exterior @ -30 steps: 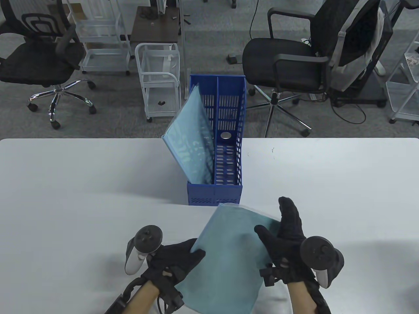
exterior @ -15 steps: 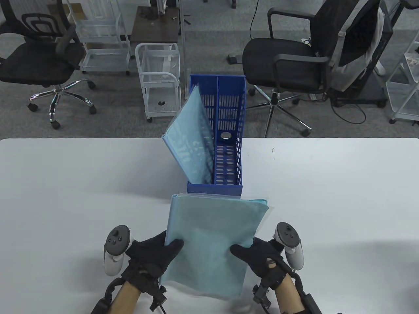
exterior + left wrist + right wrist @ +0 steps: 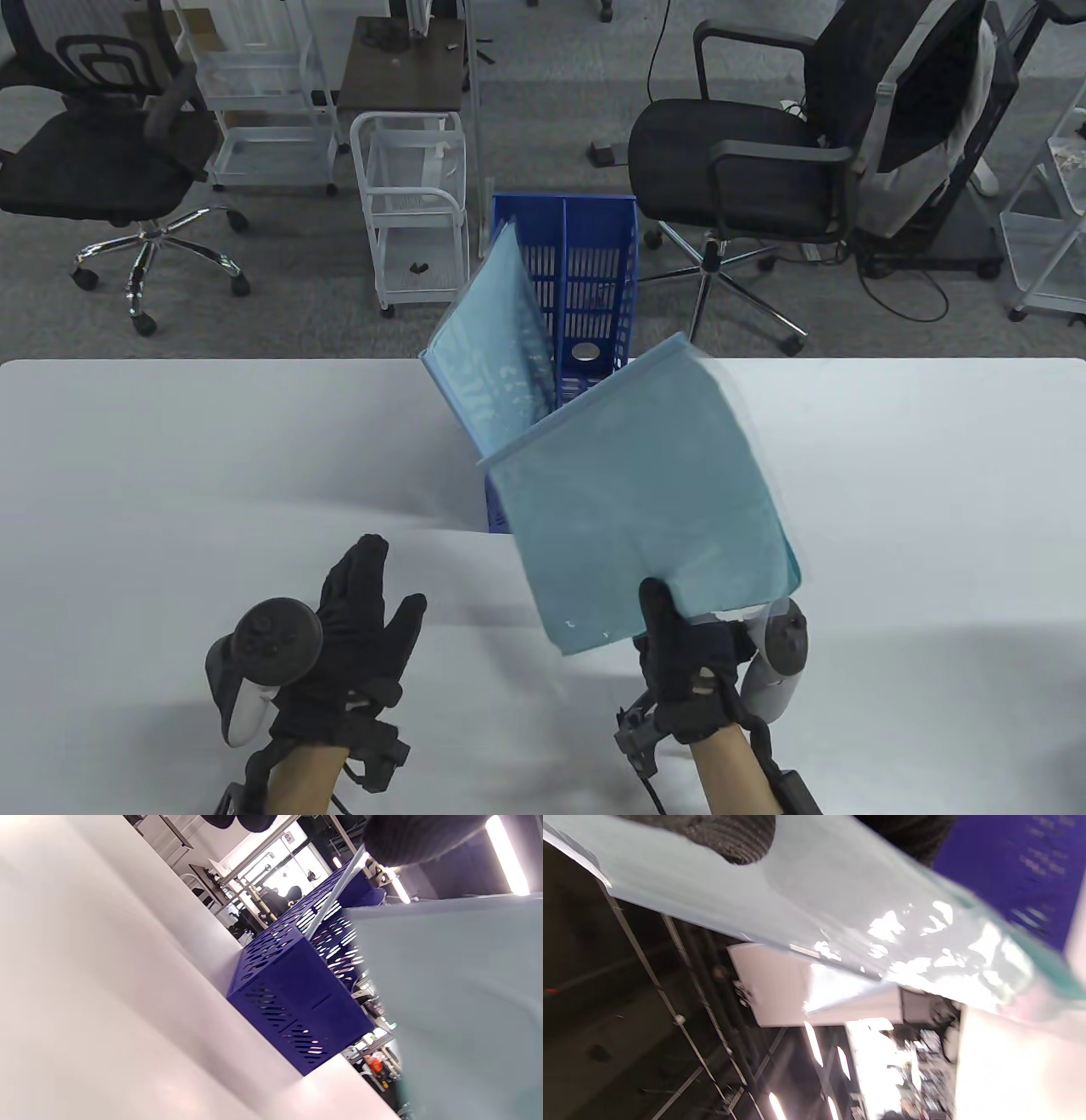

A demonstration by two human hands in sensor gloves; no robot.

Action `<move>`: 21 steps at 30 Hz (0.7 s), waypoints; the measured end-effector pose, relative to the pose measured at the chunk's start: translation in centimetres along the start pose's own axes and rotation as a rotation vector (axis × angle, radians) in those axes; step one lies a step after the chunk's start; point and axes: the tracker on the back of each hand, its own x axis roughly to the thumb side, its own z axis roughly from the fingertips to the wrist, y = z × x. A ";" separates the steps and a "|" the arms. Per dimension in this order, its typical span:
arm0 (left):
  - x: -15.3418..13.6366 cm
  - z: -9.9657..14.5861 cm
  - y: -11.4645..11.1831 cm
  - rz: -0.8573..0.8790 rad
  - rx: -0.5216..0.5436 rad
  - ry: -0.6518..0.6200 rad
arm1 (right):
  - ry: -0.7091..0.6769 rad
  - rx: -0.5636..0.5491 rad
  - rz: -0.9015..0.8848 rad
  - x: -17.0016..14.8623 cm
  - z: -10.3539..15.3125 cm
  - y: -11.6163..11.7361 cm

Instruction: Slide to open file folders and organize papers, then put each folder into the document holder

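Where raised, the folder (image 3: pixel 645 484) hides the holder's (image 3: pixel 594 246) front.

Black-gloved left hand (image 3: pixel 356 654) and right hand (image 3: pixel 687 671), seemingly cabled wrists.

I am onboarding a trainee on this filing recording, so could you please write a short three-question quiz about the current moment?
1. True or false: the left hand grips the raised folder.
2. Which hand holds the raised folder? A) left B) right C) both
3. Fill in: the other light blue folder already stands tilted in the ___ compartment of the blue document holder.

Key:
1. False: it is open and apart from the folder, above the white table.
2. B: the right hand pinches its lower edge.
3. Left.
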 end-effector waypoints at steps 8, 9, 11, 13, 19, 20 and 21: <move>-0.1 -0.4 -0.8 -0.132 -0.018 0.064 | -0.122 -0.176 0.317 4.7 -5.2 -0.6; -0.1 -0.4 -1.0 -0.147 -0.028 0.070 | -0.103 -0.174 0.386 4.5 -6.3 -0.4; -0.2 -0.6 -1.3 -0.161 -0.047 0.079 | -0.041 -0.185 0.460 3.6 -7.8 -0.1; -0.3 -0.7 -1.5 -0.171 -0.059 0.084 | 0.005 -0.193 0.476 2.7 -9.0 0.1; -0.4 -0.8 -1.5 -0.169 -0.067 0.090 | 0.151 -0.196 0.533 -0.4 -11.8 0.4; -0.4 -0.8 -1.5 -0.168 -0.070 0.091 | 0.188 -0.176 0.544 -1.0 -12.2 0.4; -0.4 -0.8 -1.5 -0.166 -0.072 0.091 | 0.213 -0.177 0.547 -1.5 -12.3 0.4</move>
